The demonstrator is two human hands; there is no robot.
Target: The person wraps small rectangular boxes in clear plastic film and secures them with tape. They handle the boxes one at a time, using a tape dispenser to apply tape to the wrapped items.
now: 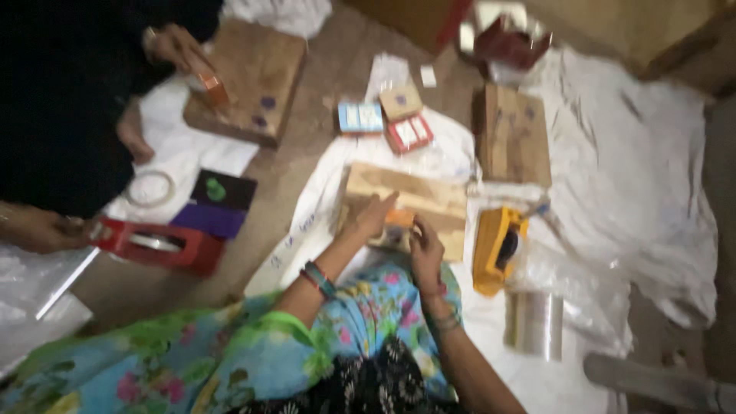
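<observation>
Left hand (pixel 372 217) resting on wooden block (pixel 414 201), index finger extended toward 1 o'clock, remaining fingers loosely curled, grasping nothing. Right hand (pixel 425 247) at block's near edge, fingers pinched on small orange piece (pixel 399 220); blur hides grip detail. Block long axis 9-to-3, directly at 12 o'clock from both hands. Yellow tape dispenser (pixel 497 249) at 3 o'clock of right hand.
</observation>
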